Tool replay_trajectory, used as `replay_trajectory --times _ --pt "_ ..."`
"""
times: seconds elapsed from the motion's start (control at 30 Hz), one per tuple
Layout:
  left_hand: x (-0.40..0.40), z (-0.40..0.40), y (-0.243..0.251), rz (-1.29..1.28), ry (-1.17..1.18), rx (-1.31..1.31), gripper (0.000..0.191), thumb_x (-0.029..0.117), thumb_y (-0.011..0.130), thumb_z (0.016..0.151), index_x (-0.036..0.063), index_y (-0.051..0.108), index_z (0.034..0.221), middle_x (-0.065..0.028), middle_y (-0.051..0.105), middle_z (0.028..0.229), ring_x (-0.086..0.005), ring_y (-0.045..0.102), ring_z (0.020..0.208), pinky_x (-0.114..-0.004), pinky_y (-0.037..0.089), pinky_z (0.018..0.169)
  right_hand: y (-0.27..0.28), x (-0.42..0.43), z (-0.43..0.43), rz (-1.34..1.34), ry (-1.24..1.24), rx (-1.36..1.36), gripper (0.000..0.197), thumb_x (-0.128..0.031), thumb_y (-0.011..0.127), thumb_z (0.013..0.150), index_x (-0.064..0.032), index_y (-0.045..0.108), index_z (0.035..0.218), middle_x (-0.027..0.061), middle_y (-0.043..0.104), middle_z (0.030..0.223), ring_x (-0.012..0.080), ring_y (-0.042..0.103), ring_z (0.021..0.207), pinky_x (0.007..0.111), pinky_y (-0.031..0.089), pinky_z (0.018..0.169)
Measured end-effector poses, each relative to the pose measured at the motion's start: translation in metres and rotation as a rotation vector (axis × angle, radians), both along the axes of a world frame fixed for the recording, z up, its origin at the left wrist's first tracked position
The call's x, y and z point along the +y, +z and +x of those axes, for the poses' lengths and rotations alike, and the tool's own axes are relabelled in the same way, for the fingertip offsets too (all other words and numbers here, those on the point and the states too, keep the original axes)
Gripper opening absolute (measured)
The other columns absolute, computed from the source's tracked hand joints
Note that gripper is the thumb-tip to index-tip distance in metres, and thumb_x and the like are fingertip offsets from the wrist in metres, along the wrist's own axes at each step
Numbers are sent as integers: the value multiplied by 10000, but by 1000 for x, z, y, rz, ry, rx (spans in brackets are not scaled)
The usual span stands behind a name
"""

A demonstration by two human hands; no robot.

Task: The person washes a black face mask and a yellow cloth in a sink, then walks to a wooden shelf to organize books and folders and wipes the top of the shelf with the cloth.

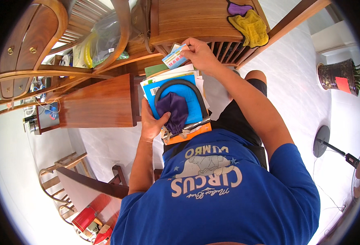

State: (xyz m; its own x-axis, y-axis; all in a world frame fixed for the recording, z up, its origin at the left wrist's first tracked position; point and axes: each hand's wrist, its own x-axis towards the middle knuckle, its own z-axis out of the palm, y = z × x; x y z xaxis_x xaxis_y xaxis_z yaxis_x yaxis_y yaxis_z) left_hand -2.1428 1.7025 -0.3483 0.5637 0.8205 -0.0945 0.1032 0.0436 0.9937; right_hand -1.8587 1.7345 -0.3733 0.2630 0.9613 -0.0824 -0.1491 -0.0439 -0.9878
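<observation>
My left hand (155,121) grips the left side of a stack of books and papers, its thumb on a dark purple drawstring pouch (173,108). The pouch lies on a blue booklet (183,84), partly ringed by a black curved band (180,82) like a U-shaped lock. An orange booklet or folder (198,131) shows beneath, nearest my body. At the far edge of the stack, my right hand (198,55) pinches a small printed card or packet (175,57), blue and white, between thumb and fingers. A green flat item (155,70) shows beyond the stack's far left corner.
Wooden cabinet (198,18) ahead, with purple (239,9) and yellow cloths (252,28) on it. Wooden bench or table (97,102) at left; plastic bag (105,39) on a wooden surface beyond. Potted plant (339,77) and standing fan (336,147) at right. Red container (85,218) at lower left.
</observation>
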Motion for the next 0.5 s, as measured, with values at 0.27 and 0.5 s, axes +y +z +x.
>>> replay_trajectory --times 0.27,0.5 --pt "-1 -5 5 42 -55 18 715 -104 731 735 35 372 1338 -102 541 1228 -193 551 1167 -347 469 1033 14 -12 10 21 52 -75 151 -11 597 978 -16 552 1122 97 713 1018 128 680 865 281 579 686" --pt "-3 -5 2 12 -44 -29 718 -94 729 744 33 362 1347 -108 541 1236 -194 543 1179 -351 455 1049 16 -21 17 -33 151 87 133 -55 600 993 -43 550 1116 78 712 1015 141 697 877 269 573 683"
